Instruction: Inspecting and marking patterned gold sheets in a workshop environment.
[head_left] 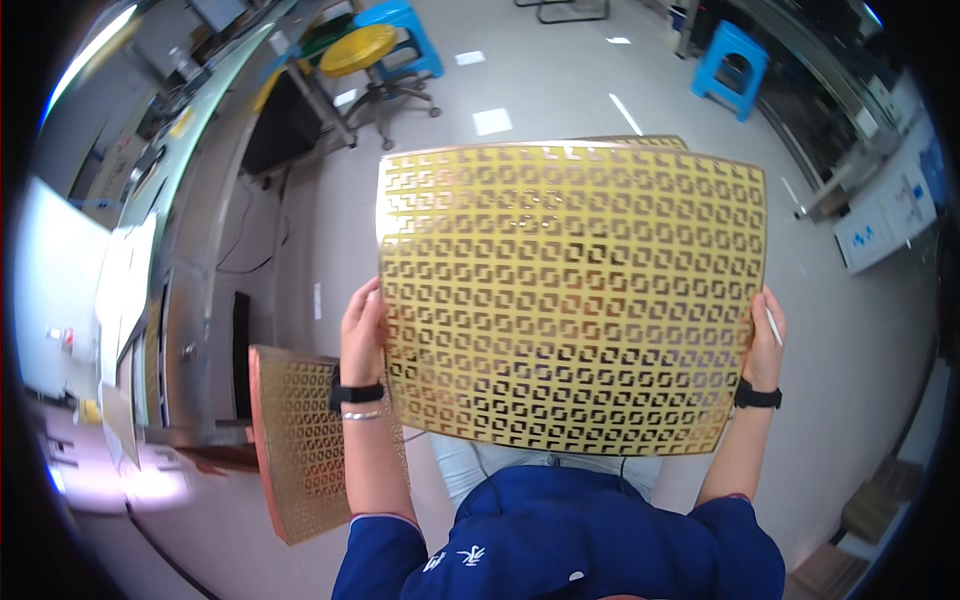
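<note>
Inspector: What is the state of your grip, side by side?

Recorder: Your left hand (pixel 363 325) is closed on the left edge of the yellow patterned board (pixel 570 300); your right hand (pixel 766 345) is closed on its right edge. A thin white stick (pixel 773 328) shows at your right fingers, but I cannot tell whether you pinch it

Inspector: And where is the board?

Recorder: Up in front of you, spanning the space between your hands, its lower edge near your blue shirt (pixel 610 535). A strip of a second board (pixel 655 139) shows past the upper edge; contact between the two cannot be confirmed

Inspector: What do you have around you?

Recorder: A stack of similar boards (pixel 300 440) is beside your left forearm. A long bench (pixel 213 110) runs along your left. Beyond the board, a yellow stool (pixel 358 48) stands on the floor (pixel 560 80), and a blue stool (pixel 732 65) is farther right
</note>
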